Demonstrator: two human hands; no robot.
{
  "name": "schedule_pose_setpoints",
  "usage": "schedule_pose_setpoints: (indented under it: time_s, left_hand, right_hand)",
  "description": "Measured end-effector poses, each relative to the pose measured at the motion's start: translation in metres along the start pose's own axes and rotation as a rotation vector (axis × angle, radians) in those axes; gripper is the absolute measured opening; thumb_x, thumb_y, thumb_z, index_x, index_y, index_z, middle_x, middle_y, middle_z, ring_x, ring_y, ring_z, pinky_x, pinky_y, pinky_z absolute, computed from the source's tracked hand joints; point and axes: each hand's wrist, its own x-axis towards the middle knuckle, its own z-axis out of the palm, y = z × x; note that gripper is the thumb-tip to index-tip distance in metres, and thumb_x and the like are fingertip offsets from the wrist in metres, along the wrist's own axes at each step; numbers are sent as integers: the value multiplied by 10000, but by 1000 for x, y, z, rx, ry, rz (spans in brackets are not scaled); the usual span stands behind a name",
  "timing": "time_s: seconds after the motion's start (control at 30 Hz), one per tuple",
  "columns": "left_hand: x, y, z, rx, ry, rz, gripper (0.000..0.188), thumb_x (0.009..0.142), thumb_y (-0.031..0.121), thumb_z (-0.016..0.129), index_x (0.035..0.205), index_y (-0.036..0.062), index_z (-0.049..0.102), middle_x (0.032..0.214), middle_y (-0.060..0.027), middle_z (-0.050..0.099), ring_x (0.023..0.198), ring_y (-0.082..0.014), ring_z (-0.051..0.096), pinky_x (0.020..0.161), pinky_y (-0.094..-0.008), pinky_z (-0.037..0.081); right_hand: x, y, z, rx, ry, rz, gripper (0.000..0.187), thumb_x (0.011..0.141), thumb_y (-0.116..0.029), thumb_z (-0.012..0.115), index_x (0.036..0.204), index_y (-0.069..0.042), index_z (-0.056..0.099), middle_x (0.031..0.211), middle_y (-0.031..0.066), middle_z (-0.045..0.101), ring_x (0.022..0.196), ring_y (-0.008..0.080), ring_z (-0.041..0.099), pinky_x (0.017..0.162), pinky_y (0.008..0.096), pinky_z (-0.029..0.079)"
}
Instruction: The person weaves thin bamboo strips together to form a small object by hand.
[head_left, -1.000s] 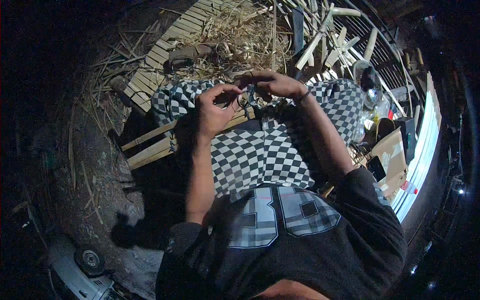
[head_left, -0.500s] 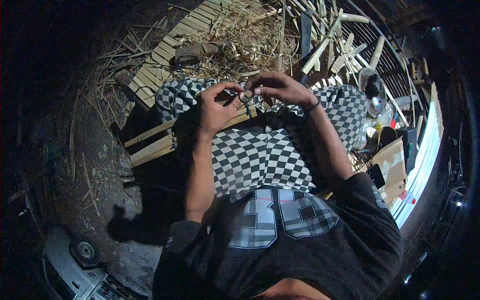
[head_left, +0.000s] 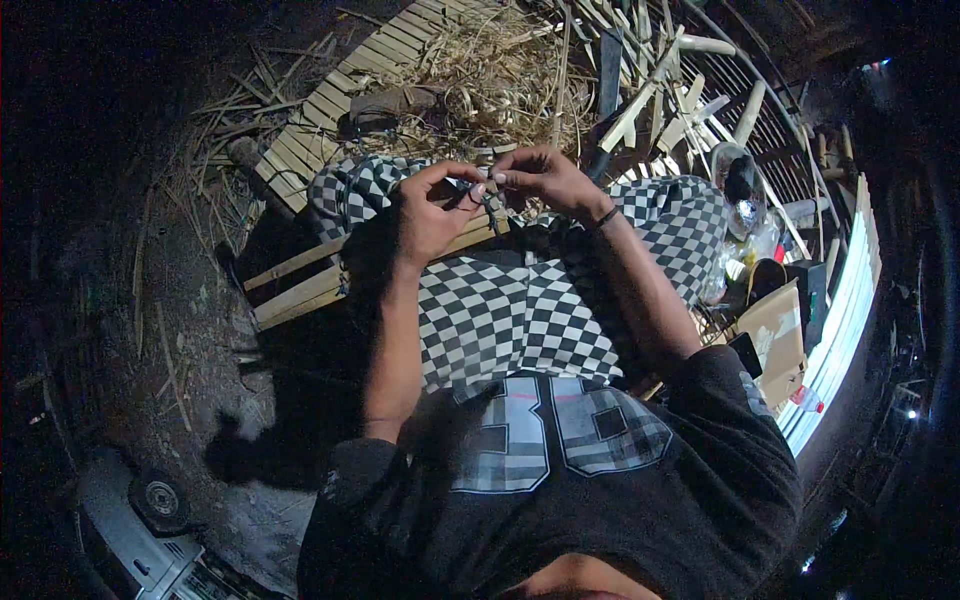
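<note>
Above my lap, both hands are pinched close together at a thin dark cord, which loops round the end of a pale bamboo piece. My left hand has thumb and forefinger closed at the cord. From the right, my right hand meets it, its fingertips also closed there. The bamboo strips stretch leftward across my lap, passing under my left wrist. Fingers hide part of the cord, so the exact shape of its loop is unclear.
A heap of curly shavings lies beyond my knees, beside a slatted bamboo panel. Cut bamboo pieces are piled at the far right. A clear plastic bottle, a cardboard piece and a phone are at my right.
My right hand has shifted slightly left, and its fingertips now sit nearer my left hand's. Both hands keep to the cord. The whole view has slid a little.
</note>
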Motion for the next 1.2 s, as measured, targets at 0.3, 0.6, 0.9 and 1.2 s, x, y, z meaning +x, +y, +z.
schedule_pose_setpoints:
  time_s: [0.3,0.6,0.9,1.2]
  left_hand:
    - [1,-3,-5,175,10,-28,183,802,39,805,964,27,720,872,-44,723,779,-96,664,706,-264,538]
    - [3,-1,-4,175,6,132,182,779,31,809,947,41,740,905,-40,743,836,-110,671,801,-281,528]
    - [3,6,-2,151,-13,25,168,823,87,822,960,21,750,888,-43,741,792,-89,670,720,-256,551]
    - [1,-7,-7,53,-16,-74,182,828,101,822,969,13,749,898,-38,737,751,-59,651,638,-223,527]
  right_hand:
    - [5,5,10,-63,9,-75,192,982,-217,664,1028,-35,703,891,-18,664,781,56,584,697,234,488]
    - [5,11,11,5,13,-80,207,969,-215,672,1026,-20,713,904,-14,674,827,66,581,740,240,488]
    - [3,2,6,-167,81,-39,231,977,-244,666,1008,-19,709,862,-13,668,769,69,595,686,233,490]
    - [5,3,-2,-33,-60,-62,243,977,-247,672,1069,-23,693,874,7,666,793,84,606,731,260,507]
